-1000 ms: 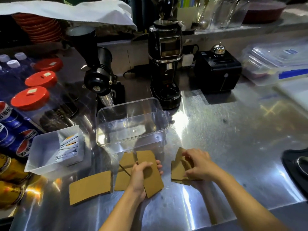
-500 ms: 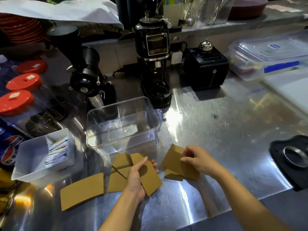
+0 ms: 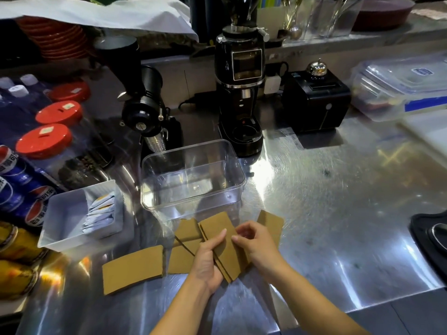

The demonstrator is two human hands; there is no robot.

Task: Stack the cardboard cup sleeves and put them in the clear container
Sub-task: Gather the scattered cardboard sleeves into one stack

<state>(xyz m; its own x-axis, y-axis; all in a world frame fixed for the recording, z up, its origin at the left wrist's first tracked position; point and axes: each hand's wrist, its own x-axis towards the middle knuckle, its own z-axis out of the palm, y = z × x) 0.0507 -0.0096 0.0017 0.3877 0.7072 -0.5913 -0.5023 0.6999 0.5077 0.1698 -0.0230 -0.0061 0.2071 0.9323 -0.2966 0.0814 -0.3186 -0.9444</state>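
Flat brown cardboard cup sleeves lie on the steel counter in front of the empty clear container (image 3: 193, 180). My left hand (image 3: 209, 258) grips a small stack of sleeves (image 3: 226, 250) from its left edge. From the right, my right hand (image 3: 257, 245) lays another sleeve onto that stack, fingers pinched on it. One sleeve (image 3: 272, 226) shows behind my right hand. Two sleeves (image 3: 185, 243) overlap left of the stack, and a single sleeve (image 3: 133, 270) lies further left.
A white tray (image 3: 65, 216) of sachets sits left of the container. Behind it stand two black coffee grinders (image 3: 239, 93) and a black box with a bell (image 3: 316, 100). Red-lidded jars (image 3: 43, 139) and cans line the left edge. A black mat (image 3: 433, 235) lies at right.
My right hand has carried its sleeves leftwards from the counter onto the stack under my left hand. The camera view shifted slightly.
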